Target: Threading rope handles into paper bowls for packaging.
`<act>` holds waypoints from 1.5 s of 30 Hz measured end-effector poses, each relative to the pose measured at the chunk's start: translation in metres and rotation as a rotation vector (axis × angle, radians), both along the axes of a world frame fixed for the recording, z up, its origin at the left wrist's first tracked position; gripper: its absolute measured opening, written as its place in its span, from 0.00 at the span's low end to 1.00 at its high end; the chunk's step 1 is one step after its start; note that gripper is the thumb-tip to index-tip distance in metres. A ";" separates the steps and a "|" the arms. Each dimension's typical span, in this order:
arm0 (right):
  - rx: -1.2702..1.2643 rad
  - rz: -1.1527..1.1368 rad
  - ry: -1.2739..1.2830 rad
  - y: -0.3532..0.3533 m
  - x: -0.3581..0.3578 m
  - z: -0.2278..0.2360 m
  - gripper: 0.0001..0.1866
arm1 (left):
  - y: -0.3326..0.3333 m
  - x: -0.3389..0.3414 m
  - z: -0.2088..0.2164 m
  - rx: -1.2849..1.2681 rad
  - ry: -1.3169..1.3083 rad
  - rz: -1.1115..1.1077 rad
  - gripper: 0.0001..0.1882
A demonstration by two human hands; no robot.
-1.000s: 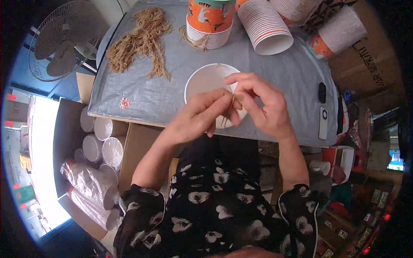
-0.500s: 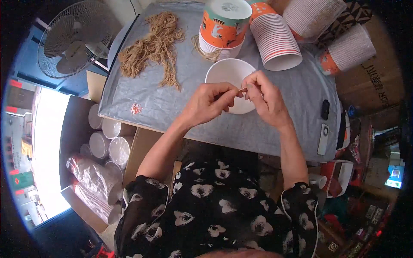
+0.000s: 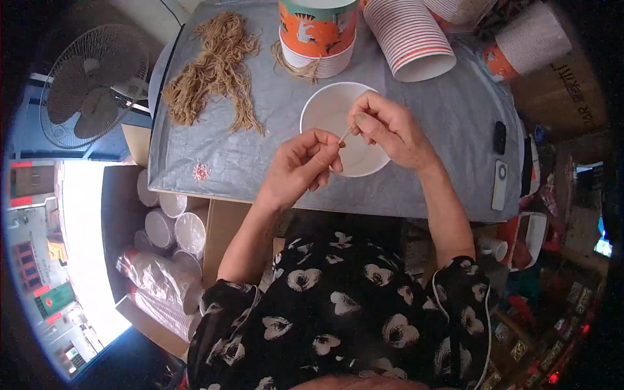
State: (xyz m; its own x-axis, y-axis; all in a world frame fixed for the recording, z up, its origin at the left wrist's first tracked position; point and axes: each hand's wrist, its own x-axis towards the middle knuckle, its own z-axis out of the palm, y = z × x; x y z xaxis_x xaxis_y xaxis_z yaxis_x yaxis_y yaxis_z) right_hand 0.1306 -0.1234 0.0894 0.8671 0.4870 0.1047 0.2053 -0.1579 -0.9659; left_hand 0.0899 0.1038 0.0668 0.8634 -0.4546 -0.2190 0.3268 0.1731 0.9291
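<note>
Over a round white paper tub (image 3: pixel 325 107), my left hand (image 3: pixel 296 170) and my right hand (image 3: pixel 396 133) pinch a thin pale strand of string (image 3: pixel 345 135) between them. Each holds it with thumb and fingertips, and a short length shows slanting across the gap. The fingers hide its ends. Standing on the grey-covered table, the tub is partly covered by both hands. A loose bundle of brown twine (image 3: pixel 214 71) lies at the far left, and a few brown strands (image 3: pixel 296 65) hang against a stack of tubs (image 3: pixel 318 36) with an orange and green outer one.
At the back right, a stack of white tubs (image 3: pixel 409 39) lies on its side, near another stack (image 3: pixel 533 45). Small red and white bits (image 3: pixel 202 171) lie at left. A black object (image 3: pixel 499 138) and a white device (image 3: pixel 499 185) sit right. Wrapped tubs fill a carton (image 3: pixel 153 328) below left.
My right hand has lifted and drawn back from the left, so more of the string shows between them. The whole view has shifted slightly.
</note>
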 end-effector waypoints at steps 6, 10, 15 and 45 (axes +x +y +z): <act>0.073 0.070 0.044 0.003 0.002 0.001 0.09 | 0.003 0.001 -0.009 -0.161 0.140 0.009 0.10; 0.046 0.082 0.024 0.006 0.004 0.000 0.09 | 0.003 -0.003 -0.011 -0.119 0.111 0.056 0.10; 0.090 0.073 0.071 0.015 0.004 -0.003 0.10 | 0.000 -0.012 -0.012 -0.012 0.002 0.157 0.10; 0.025 -0.045 0.366 0.011 -0.007 -0.002 0.08 | -0.033 -0.017 -0.015 0.558 -0.967 0.531 0.07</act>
